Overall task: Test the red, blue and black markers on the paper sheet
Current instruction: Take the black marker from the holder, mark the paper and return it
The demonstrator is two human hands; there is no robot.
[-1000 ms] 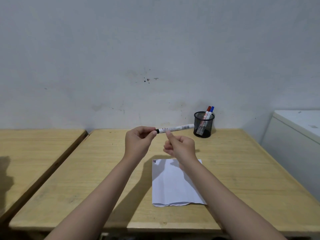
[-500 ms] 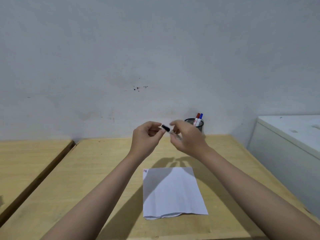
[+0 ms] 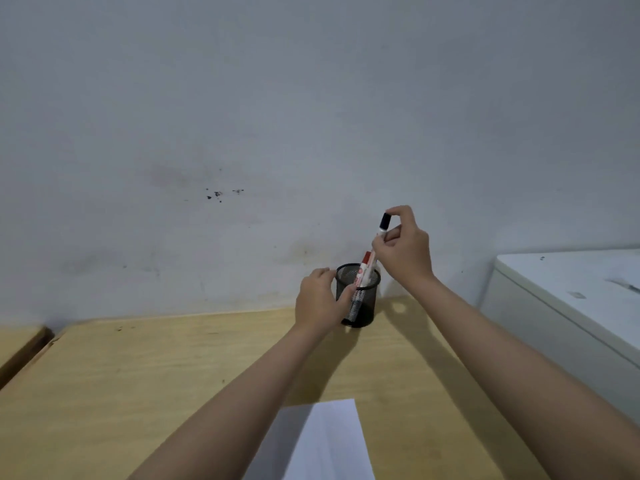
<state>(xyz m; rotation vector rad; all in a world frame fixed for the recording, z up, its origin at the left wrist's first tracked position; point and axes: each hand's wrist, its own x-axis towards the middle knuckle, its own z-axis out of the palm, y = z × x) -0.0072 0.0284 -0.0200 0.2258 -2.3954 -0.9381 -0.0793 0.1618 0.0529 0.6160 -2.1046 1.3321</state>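
The right hand (image 3: 403, 251) pinches the black marker (image 3: 381, 230) near its capped upper end, thumb and fingers closed around the barrel. The marker stands nearly upright, black cap on top, directly above the mesh pen cup (image 3: 360, 295); its lower part is hidden behind the hand, so whether its lower end has entered the cup cannot be determined. The left hand (image 3: 320, 301) wraps the left side of the cup, fingers curled around the wire wall and thumb across the front. Inside the cup, the red marker (image 3: 363, 270) leans upright with its red cap above the rim. The blue marker cannot be made out. The cup stands at the far edge of the wooden table (image 3: 138, 375), close to the wall (image 3: 242, 116). The paper sheet (image 3: 329, 445) lies flat on the table at the near edge of view, well apart from the cup, between the two forearms. A white cabinet (image 3: 571, 299) stands right of the table.
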